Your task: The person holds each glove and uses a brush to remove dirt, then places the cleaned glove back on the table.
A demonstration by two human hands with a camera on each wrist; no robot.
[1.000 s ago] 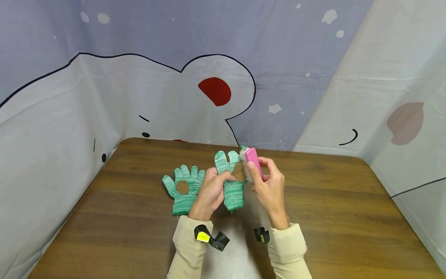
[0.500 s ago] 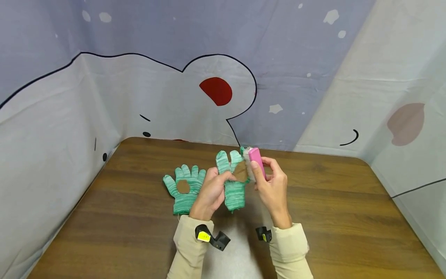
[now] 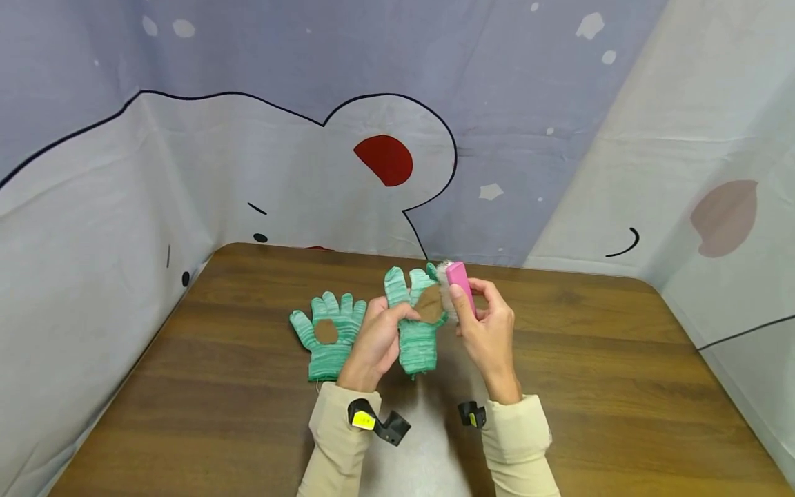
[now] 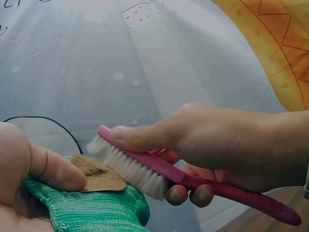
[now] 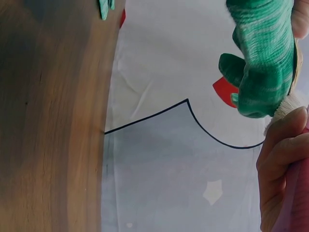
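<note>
My left hand (image 3: pixel 375 339) grips a green knitted glove (image 3: pixel 417 345) above the table, its thumb pressing on the brown patch (image 3: pixel 430 305) at the palm. A pink brush (image 3: pixel 461 283) with pale bristles (image 4: pixel 133 166) is held in my right hand (image 3: pixel 489 331), thumb along its back. The bristles lie against the edge of the patch, on the glove's right side. In the left wrist view the brush handle (image 4: pixel 241 194) slants down to the right, past the fingers. A second green glove (image 3: pixel 329 359) with a similar brown patch lies flat on the table, left of my left hand.
The brown wooden table (image 3: pixel 609 373) spreads around both hands. A printed cloth (image 3: pixel 298 166) hangs behind the table's far edge and along its sides. Each wrist carries a black camera mount, such as the left mount (image 3: pixel 379 422).
The brush in my right hand has shifted slightly to the right across the glove, baring more of the brown patch. My left hand keeps its hold, and the other glove stays put.
</note>
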